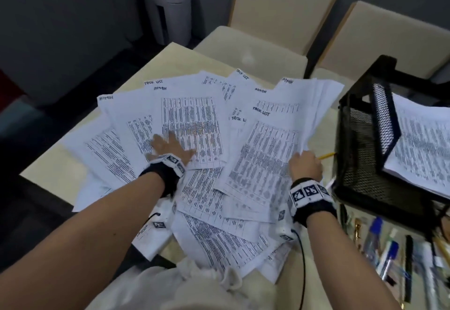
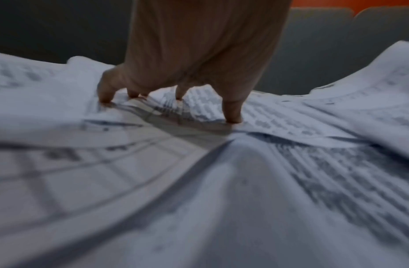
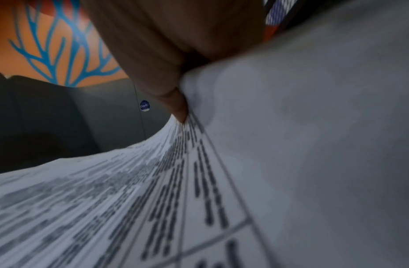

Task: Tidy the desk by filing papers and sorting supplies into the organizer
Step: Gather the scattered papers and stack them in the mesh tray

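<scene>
Many printed sheets (image 1: 194, 124), marked ADMIN or TASK LIST by hand, lie fanned over the cream desk (image 1: 56, 163). My left hand (image 1: 168, 147) lies spread on the pile, its fingertips (image 2: 233, 117) pressing the sheets (image 2: 290, 181) down. My right hand (image 1: 305, 164) grips the right edge of a lifted bundle of sheets (image 1: 267, 149); in the right wrist view the thumb (image 3: 178, 107) pinches that bundle (image 3: 153, 181). The black mesh organizer (image 1: 360, 144) stands at the right, with a stack of printed sheets (image 1: 423, 144) in its tray.
Pens, markers and other supplies (image 1: 389, 248) lie loose on the desk at lower right. A yellow pencil (image 1: 326, 155) pokes out beside the organizer. Cream chairs (image 1: 267, 49) stand behind the desk and a grey-blue bin (image 1: 168, 5) further back.
</scene>
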The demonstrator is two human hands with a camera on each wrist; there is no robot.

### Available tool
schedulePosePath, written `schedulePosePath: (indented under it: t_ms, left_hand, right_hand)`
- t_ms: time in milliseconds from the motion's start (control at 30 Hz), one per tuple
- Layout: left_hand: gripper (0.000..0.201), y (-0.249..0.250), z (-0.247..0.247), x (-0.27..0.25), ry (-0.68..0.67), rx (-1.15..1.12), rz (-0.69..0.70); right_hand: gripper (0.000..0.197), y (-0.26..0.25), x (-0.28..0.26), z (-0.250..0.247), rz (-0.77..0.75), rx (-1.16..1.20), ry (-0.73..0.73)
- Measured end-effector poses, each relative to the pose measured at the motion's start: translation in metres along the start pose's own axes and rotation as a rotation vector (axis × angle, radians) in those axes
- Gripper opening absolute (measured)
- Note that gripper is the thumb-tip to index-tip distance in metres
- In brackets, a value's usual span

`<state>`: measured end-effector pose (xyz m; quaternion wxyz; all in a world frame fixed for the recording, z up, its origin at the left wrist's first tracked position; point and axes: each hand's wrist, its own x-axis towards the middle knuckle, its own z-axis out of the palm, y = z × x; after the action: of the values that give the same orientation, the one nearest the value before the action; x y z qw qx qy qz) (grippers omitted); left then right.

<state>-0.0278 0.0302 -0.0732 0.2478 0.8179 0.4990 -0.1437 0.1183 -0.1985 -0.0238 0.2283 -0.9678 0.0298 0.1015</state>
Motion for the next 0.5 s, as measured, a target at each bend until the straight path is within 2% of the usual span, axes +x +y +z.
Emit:
schedulePosePath:
  t_ms: [67,167,267,367,433,500]
  left_hand:
    - [0.103,-0.012,0.002,-0.002,0.0,-0.031,-0.029]
    - [0.106,-0.016,0.004,-0.005,-0.005,0.029,0.057]
    - [0.105,-0.014,0.003,-0.012,-0.024,0.089,0.109]
    - [0.114,-0.015,0.005,-0.017,-0.032,0.098,0.14]
    - [0.125,-0.016,0.005,-0.022,-0.031,0.092,0.135]
    - [0.125,-0.016,0.001,-0.027,-0.026,0.09,0.121]
  right_hand:
    - [0.033,0.003,-0.004,-0.013,-0.037,-0.024,0.079]
    - [0.03,-0.003,-0.009,-0.037,-0.178,0.099,0.26]
    - [0.033,-0.023,-0.02,-0.072,-0.319,0.389,0.533]
    - [0.036,-0.047,-0.026,-0.102,-0.338,0.681,0.753]
    - [0.037,-0.056,-0.02,-0.106,-0.304,0.837,0.797]
    - [0.034,-0.057,-0.016,-0.092,-0.238,0.889,0.707]
